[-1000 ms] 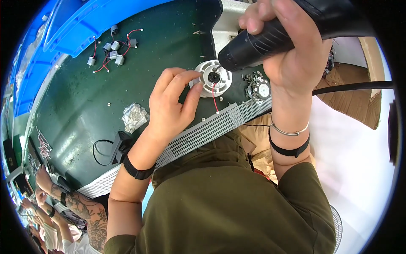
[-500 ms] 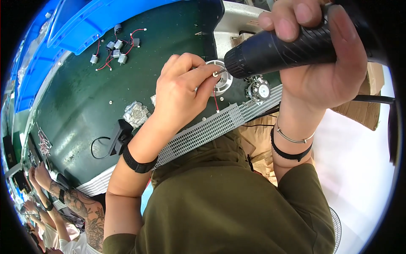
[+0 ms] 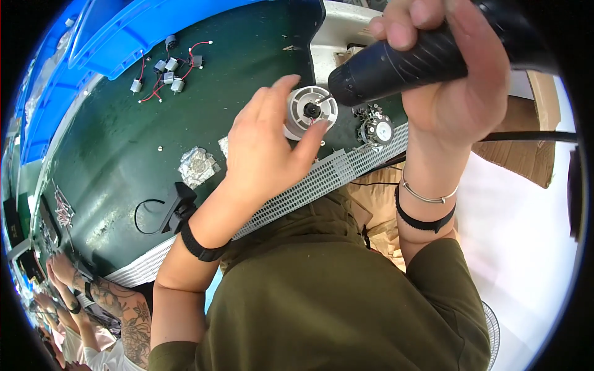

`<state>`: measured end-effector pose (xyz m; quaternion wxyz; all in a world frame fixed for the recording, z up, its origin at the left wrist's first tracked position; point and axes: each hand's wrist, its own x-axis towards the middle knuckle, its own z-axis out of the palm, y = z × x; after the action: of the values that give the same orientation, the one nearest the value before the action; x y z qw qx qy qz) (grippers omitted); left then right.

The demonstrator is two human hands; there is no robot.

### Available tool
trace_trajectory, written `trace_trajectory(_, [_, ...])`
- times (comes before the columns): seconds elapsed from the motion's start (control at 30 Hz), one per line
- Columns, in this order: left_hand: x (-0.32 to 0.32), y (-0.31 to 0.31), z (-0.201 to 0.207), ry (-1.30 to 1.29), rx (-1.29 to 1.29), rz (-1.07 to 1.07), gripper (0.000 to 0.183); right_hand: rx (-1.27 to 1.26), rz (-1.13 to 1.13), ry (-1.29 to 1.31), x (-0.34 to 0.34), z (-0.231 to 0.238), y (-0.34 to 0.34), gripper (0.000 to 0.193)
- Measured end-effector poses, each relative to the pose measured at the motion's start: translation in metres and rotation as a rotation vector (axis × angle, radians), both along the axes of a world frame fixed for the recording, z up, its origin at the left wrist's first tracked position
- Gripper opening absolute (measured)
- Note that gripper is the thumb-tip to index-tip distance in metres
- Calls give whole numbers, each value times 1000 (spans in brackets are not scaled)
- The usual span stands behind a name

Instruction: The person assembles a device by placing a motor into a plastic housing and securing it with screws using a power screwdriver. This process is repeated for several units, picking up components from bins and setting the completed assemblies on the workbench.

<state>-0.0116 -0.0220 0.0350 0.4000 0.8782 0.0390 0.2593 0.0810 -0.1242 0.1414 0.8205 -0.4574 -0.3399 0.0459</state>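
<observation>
My right hand (image 3: 461, 80) is wrapped round a black electric screwdriver (image 3: 408, 71) held nearly level, its bit slanting down to the left. The bit's tip reaches over a white round plastic housing (image 3: 335, 114) with a slotted rim and a black part at its centre. My left hand (image 3: 263, 139) is open at the left of the housing, thumb and forefinger spread on either side of it. The thumb overlaps the housing's near edge; whether the fingers press on it is hard to tell. Just right of it lies a round metal-studded part (image 3: 378, 130) with a pale disc.
Several small motors (image 3: 169, 77) with red wires lie on the green table mat (image 3: 124, 161). Nearer are a crumpled silvery bundle (image 3: 197, 167) and a black device (image 3: 179, 207) with a cable. Blue bins (image 3: 130, 37) line the far left. A co-worker's tattooed arm (image 3: 133, 315) is at lower left.
My left fingers have left the small pale piece pinched at the bit's tip and spread beside the housing. The screwdriver has shifted slightly left and up with my right hand.
</observation>
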Motion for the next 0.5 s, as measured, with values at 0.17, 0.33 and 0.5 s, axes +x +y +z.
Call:
trace_trajectory(0.17, [-6,14,-13,27,-34,15,37,613,654,317,33,-35,10,46])
trace_trajectory(0.33, [-6,18,-15,42,-61,19,31,252,251,179,21,-23,6,45])
trace_trajectory(0.5, [-5,17,-21,-7,-63,-13,26,-113,-141,73,12,-19,3,45])
